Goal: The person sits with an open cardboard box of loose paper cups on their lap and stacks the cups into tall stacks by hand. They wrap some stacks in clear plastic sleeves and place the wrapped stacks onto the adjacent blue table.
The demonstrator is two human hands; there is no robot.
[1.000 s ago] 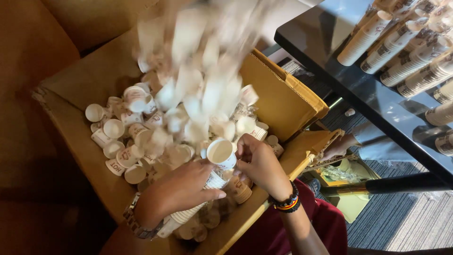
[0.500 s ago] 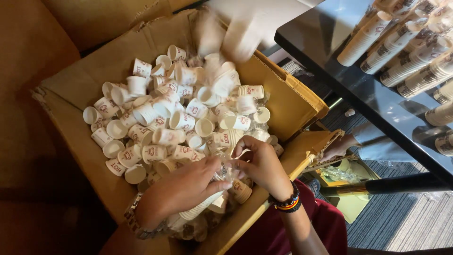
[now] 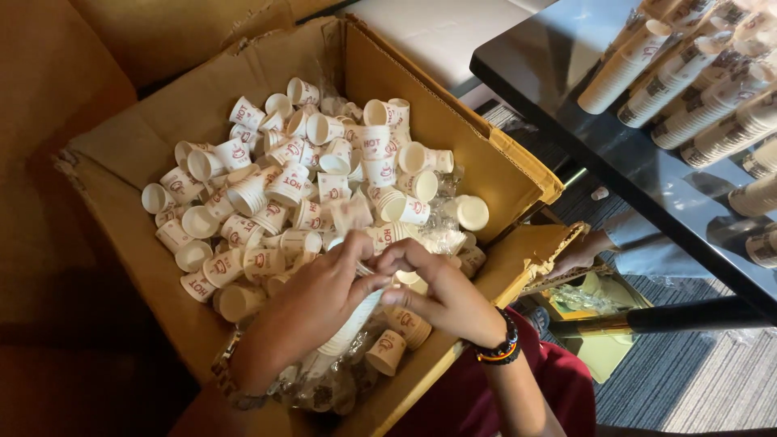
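Hands meet over the near corner of the cardboard box (image 3: 486, 154). The left hand (image 3: 320, 295) reaches in from the box's near side, back of the hand up, its fingers curled around the top of a stack of nested paper cups (image 3: 350, 324). The right hand (image 3: 441, 287) comes in beside it from the box's near right corner, fingers bent and pinched at the same end of the stack, thumb tip touching the left hand's fingertips. A metal-link watch (image 3: 231, 380) circles the left wrist; a dark beaded bracelet (image 3: 502, 348) with coloured beads sits on the right.

The stack is a slim white column, ribbed by the overlapping rims, and slants from the hands down toward the box's near wall, partly inside crinkled clear plastic wrap (image 3: 324, 388).

The box is plain brown corrugated board, its flaps open and creased, one torn at the edge. Inside lies a heap of loose paper cups (image 3: 307, 178): small, white, tapered, with rolled rims and red print, tumbled at all angles, some upright, most on their sides.

Right of the box, a glossy dark table (image 3: 566, 97) carries long lying stacks of larger cups (image 3: 696, 81).
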